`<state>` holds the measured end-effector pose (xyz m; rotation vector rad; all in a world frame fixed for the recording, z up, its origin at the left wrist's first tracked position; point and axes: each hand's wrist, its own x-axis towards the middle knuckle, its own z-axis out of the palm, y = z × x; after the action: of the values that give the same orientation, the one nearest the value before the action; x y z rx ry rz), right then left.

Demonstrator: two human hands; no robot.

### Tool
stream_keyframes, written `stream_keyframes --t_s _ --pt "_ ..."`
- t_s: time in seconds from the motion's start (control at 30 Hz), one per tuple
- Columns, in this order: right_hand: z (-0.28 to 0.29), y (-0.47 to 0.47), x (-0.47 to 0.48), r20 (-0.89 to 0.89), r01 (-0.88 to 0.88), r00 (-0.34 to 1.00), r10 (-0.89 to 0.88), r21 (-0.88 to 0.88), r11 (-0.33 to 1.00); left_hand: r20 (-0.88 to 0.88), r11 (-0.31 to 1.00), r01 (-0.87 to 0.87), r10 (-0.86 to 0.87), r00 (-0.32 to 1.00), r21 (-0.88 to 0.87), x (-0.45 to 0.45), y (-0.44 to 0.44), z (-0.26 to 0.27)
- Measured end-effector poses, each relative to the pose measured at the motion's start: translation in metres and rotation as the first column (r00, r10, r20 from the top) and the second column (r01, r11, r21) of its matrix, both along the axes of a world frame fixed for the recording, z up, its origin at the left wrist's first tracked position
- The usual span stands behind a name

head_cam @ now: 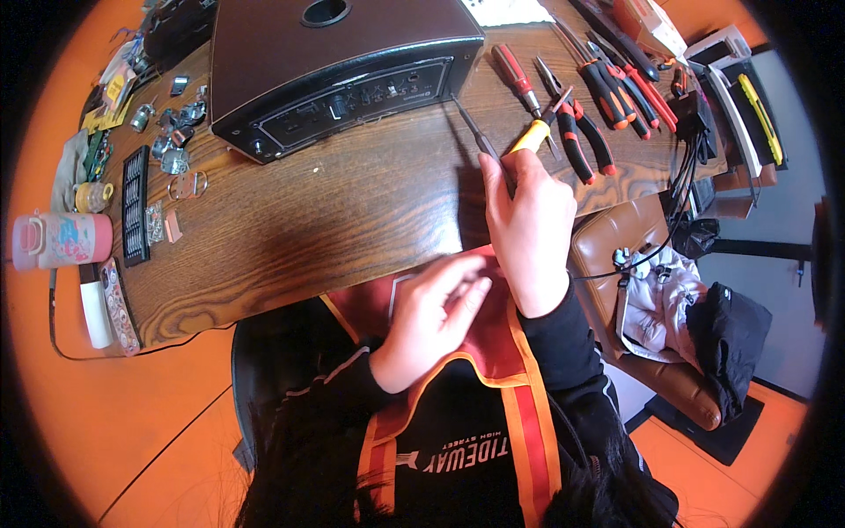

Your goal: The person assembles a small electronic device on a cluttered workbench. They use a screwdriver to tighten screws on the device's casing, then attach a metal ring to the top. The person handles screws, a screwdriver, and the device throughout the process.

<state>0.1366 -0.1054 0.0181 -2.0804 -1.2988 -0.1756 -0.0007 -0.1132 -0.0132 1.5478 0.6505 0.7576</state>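
Observation:
In my right hand (531, 224) is a thin dark screwdriver (474, 129), its tip pointing up and left toward the lower right corner of a black speaker-like box (350, 99) with a panel of knobs and sockets. Beside my right fingertips lies a yellow-handled tool (532, 137); whether the fingers touch it I cannot tell. My left hand (429, 317) is over the red apron at the table's near edge, fingers loosely curled and apart, holding nothing. A red-handled screwdriver (513, 72) and pliers with black and red grips (581, 138) rest on the wooden table, right of the box.
More pliers (607, 92) lie at the far right. A case of driver bits (136, 204), metal parts (177, 132), a pink bottle (66, 239) and a phone-like item (119, 307) line the left side. Black cables (690, 145) hang off the right edge near a brown chair (610, 244).

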Motion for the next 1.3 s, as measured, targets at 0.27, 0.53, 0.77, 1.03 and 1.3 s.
stream_keyframes --t_s 0.27,0.53,0.77,1.03,1.3 --pt "-0.002 0.005 0.007 -0.330 -0.076 0.943 0.040 -0.097 0.992 0.302 0.807 0.147 0.041 0.952 -0.572 0.036 0.071 0.014" --pt "0.002 0.006 0.005 -0.424 -0.070 0.905 0.019 -0.105 0.992 0.185 0.650 0.238 -0.150 0.971 -0.722 0.058 0.118 0.014" --pt "0.002 -0.020 -0.007 -0.130 -0.122 0.984 0.120 -0.007 0.992 0.086 0.726 0.146 -0.119 0.989 -0.672 0.059 0.114 0.017" --pt "-0.011 -0.018 -0.005 -0.407 -0.201 0.897 0.173 -0.027 0.979 0.130 0.704 0.164 -0.103 0.986 -0.691 0.059 0.105 0.019" --pt "-0.007 -0.029 -0.008 -0.256 -0.144 0.956 0.141 0.008 0.990 0.137 0.749 0.138 -0.064 0.989 -0.648 0.062 0.101 0.019"
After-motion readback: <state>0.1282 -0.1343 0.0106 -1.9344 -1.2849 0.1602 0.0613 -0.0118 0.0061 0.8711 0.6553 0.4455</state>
